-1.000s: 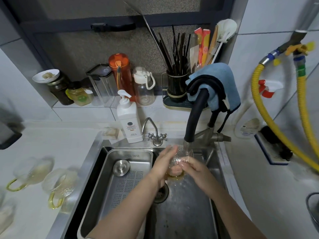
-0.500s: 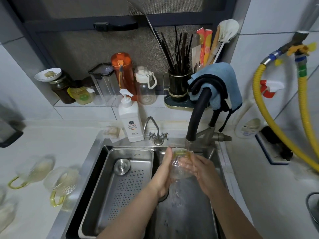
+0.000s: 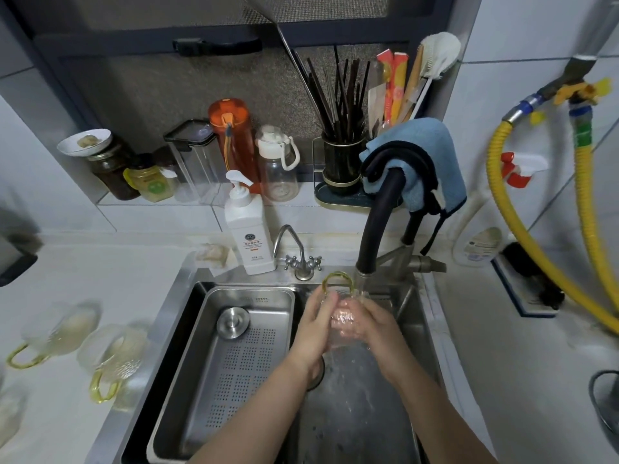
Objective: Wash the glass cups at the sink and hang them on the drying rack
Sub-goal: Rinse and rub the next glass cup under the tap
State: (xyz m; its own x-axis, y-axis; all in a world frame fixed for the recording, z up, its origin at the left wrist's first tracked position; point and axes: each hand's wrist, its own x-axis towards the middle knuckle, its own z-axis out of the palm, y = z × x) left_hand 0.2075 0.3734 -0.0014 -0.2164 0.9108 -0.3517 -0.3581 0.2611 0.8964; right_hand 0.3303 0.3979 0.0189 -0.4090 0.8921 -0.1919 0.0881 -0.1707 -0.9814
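Head view of a stainless-steel sink (image 3: 432, 316) set into a white countertop (image 3: 100, 262). Both hands hold a clear textured glass cup with a yellow loop handle (image 3: 338, 316) over the right-hand basin, directly under the outlet of a black curved faucet (image 3: 378, 222), with its handle uppermost and touching the spout tip. The left hand (image 3: 315, 324) wraps the cup's left side, fingers curled together round the glass; the right hand (image 3: 375, 321) clasps the right side, its fingers pressed together against the wall, their tips seen blurred through the glass. Water wets the basin floor below. A perforated steel drain tray (image 3: 234, 363) fills the left basin and carries a round steel stopper (image 3: 233, 322). Two more clear cups with yellow handles (image 3: 100, 360) lie on the counter left of the sink, blurred. Behind the sink stand a white pump bottle (image 3: 246, 232) and a small chrome tap (image 3: 296, 252); a blue cloth (image 3: 432, 152) drapes over the faucet's arch. On the sill are an orange bottle (image 3: 231, 135) and a black holder of dark chopsticks (image 3: 341, 155). Yellow corrugated hoses (image 3: 522, 229) hang at right.
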